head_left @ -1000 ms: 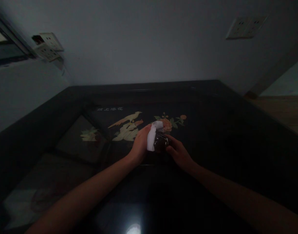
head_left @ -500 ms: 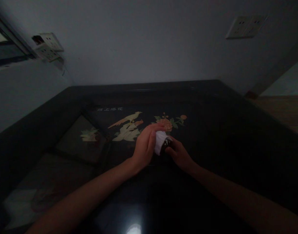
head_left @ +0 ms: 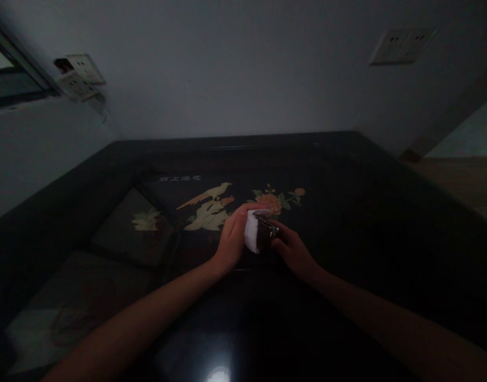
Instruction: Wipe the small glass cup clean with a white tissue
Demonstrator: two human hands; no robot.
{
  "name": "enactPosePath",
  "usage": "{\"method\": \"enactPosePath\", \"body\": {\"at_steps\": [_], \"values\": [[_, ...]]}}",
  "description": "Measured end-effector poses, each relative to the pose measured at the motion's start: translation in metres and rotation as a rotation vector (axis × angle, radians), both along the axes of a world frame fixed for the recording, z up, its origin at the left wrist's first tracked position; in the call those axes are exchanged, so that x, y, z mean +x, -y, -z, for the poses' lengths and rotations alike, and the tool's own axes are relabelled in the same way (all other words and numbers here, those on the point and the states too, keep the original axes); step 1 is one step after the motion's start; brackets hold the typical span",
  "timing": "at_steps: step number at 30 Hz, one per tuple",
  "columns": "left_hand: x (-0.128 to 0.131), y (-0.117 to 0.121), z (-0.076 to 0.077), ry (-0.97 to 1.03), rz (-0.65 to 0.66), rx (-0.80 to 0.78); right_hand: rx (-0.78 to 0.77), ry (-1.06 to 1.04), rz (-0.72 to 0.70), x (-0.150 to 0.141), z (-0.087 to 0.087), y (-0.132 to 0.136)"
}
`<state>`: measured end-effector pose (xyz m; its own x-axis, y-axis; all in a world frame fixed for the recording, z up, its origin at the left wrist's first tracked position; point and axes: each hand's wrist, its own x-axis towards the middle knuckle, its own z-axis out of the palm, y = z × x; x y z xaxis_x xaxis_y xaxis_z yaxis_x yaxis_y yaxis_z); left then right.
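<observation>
Over the glossy black tabletop (head_left: 347, 223), my two hands meet around a small dark, shiny object (head_left: 264, 237). My right hand (head_left: 294, 249) grips its right side, with the thumb toward me. Its kind is hard to make out in the dim light. A white cloth or tissue (head_left: 251, 232) lies against the object's left side. My left hand (head_left: 232, 239) is cupped around the white piece from the left and presses it to the object, its fingers curled over the far side and partly hidden.
Flower and bird pictures (head_left: 209, 207) decorate the tabletop. A pale wall stands behind it, with a double socket (head_left: 403, 46) at right and more sockets (head_left: 83, 69) at left. A window (head_left: 12, 74) is at far left; wooden floor (head_left: 462, 180) shows at right.
My left hand and the white piece have shifted slightly left, and more of the dark object's side now shows. My right hand has hardly moved.
</observation>
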<state>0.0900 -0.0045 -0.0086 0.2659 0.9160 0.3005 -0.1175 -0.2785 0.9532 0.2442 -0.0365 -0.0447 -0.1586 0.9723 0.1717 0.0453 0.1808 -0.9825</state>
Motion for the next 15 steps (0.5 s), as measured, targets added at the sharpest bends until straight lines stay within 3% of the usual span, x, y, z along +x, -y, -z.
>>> {"method": "enactPosePath", "body": {"at_steps": [4, 7, 10, 15], "values": [[0.006, -0.003, 0.008, 0.186, -0.072, -0.414, 0.029, 0.002, -0.005, 0.0, 0.0, 0.0], [0.009, -0.003, 0.009, 0.261, -0.066, -0.538, 0.035, -0.015, -0.018, 0.0, 0.001, 0.0], [0.008, 0.0, 0.006, 0.232, -0.071, -0.467, 0.04, -0.007, -0.018, 0.0, 0.002, 0.0], [0.0, 0.004, -0.001, 0.009, -0.006, -0.035, 0.029, 0.004, -0.017, 0.0, 0.003, 0.0]]}}
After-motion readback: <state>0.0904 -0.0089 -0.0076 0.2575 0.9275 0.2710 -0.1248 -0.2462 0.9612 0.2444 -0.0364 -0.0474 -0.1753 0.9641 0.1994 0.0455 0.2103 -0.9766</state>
